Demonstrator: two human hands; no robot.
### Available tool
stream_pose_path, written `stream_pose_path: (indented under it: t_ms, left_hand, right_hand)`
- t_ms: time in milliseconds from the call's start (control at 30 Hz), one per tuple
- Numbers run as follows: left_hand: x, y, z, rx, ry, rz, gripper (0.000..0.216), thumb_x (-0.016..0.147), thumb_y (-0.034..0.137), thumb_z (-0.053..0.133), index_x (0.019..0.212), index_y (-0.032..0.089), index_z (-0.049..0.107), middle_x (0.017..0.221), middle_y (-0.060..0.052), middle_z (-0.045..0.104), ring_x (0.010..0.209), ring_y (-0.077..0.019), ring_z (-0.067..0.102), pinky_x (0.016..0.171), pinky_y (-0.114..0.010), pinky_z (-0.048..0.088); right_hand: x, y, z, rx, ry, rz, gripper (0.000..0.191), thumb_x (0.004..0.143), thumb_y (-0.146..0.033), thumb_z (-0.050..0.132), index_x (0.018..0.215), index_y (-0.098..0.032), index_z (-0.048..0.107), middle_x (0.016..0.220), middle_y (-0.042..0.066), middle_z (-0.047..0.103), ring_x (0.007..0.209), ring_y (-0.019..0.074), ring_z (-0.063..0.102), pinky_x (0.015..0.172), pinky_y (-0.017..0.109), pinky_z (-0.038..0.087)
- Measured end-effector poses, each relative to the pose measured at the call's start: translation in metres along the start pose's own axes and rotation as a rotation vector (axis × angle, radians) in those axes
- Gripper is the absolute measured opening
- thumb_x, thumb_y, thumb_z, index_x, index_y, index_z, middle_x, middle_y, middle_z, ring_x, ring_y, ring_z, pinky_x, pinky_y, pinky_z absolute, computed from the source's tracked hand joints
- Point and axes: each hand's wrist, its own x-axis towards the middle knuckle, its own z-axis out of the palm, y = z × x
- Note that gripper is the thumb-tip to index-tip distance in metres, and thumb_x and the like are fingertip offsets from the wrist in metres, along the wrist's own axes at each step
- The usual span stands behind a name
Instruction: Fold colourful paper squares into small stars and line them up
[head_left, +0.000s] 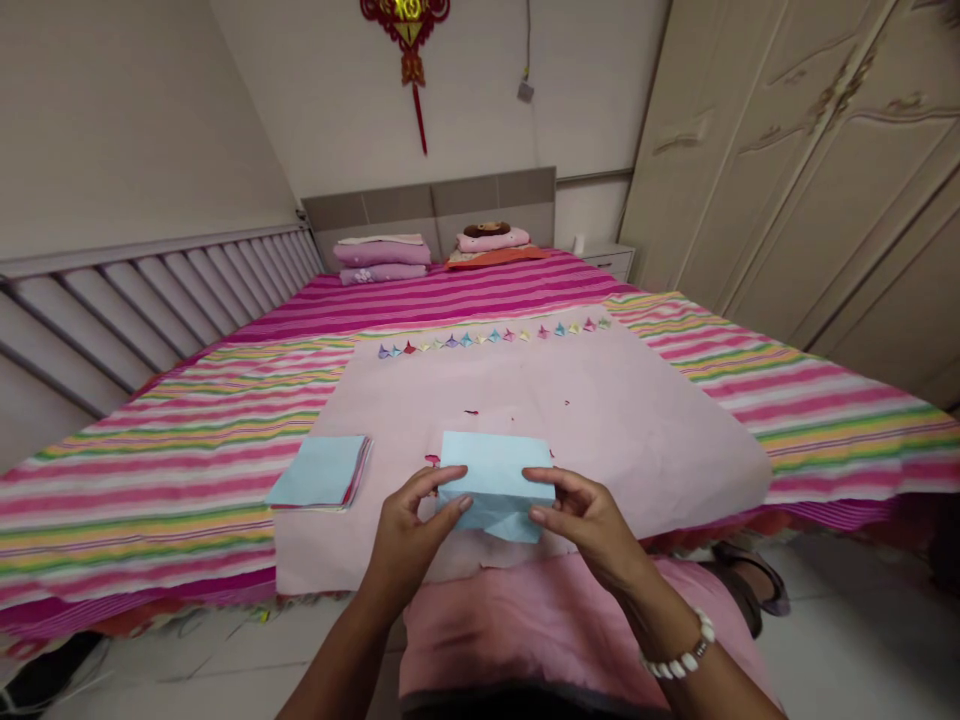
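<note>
Hands are seen pinching a folded light-blue paper [495,485], the left hand [411,530] and right hand [581,520] each closed on one lower corner, above a pink sheet [637,430] spread on the striped bed [187,430]. A stack of paper squares [321,472] is laid to the left, and a row of small folded shapes [495,337] is lined up beyond.

Soft even indoor light, faint shadows, wide-angle bending at edges, slight blur

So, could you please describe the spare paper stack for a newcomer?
A pale pink sheet lies across the striped bed. At its left edge, left of the left hand, lies a stack of square papers, light blue on top. Unlike the folded blue paper in hand, it lies untouched.
</note>
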Motion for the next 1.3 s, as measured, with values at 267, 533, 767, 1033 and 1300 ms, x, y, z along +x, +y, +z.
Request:
stream_pose_path:
  t_ms: [267, 533, 767, 1033, 1300]
  left_hand:
    - [0.003, 0.004, -0.003, 0.139, -0.017, 0.104, 0.010, 0.065, 0.021, 0.077, 0.074, 0.023, 0.077, 0.074, -0.004, 0.068, 0.072, -0.0185, 0.058, 0.068, -0.026, 0.046]
    - [0.010, -0.003, -0.001, -0.224, 0.030, -0.135, 0.022, 0.061, 0.038, 0.081, 0.070, 0.020, 0.073, 0.112, -0.009, 0.063, 0.107, -0.0257, 0.055, 0.090, -0.031, 0.044]
    - [-0.010, -0.023, 0.028, -0.904, -0.209, -0.365, 0.076, 0.061, 0.070, 0.066, 0.120, 0.021, 0.061, 0.132, -0.012, 0.055, 0.127, -0.0294, 0.045, 0.104, -0.041, 0.037]
    - [-0.012, -0.012, 0.044, -0.772, -0.087, -0.450, 0.036, 0.076, 0.035, 0.071, 0.103, 0.012, 0.067, 0.101, -0.013, 0.072, 0.107, -0.0280, 0.062, 0.097, -0.040, 0.044]
    - [-0.008, -0.013, 0.027, -0.531, -0.101, -0.473, 0.033, 0.077, 0.037, 0.069, 0.095, 0.010, 0.069, 0.086, -0.010, 0.074, 0.086, -0.0237, 0.066, 0.078, -0.033, 0.050]
  right_hand:
    - [0.003, -0.006, -0.001, -0.461, 0.081, -0.308, 0.007, 0.072, -0.031, 0.072, 0.071, -0.024, 0.074, 0.083, 0.005, 0.058, 0.081, 0.0214, 0.054, 0.074, 0.034, 0.043]
    - [0.001, -0.010, 0.002, -0.027, 0.068, 0.067, 0.024, 0.068, -0.041, 0.076, 0.070, -0.019, 0.066, 0.056, -0.003, 0.056, 0.052, 0.0120, 0.047, 0.049, 0.024, 0.035]
    - [0.005, 0.008, 0.017, 0.307, 0.299, 0.143, 0.030, 0.056, -0.036, 0.084, 0.073, -0.017, 0.068, 0.064, -0.001, 0.065, 0.063, 0.0146, 0.056, 0.062, 0.025, 0.045]
    - [-0.005, 0.016, 0.031, 0.247, 0.180, 0.224, 0.027, 0.061, -0.037, 0.081, 0.071, -0.017, 0.067, 0.062, -0.002, 0.063, 0.057, 0.0123, 0.054, 0.056, 0.023, 0.041]
    - [0.000, 0.014, 0.017, -0.019, 0.154, 0.118, 0.027, 0.059, -0.037, 0.082, 0.075, -0.017, 0.072, 0.066, 0.001, 0.064, 0.062, 0.0130, 0.051, 0.058, 0.025, 0.039]
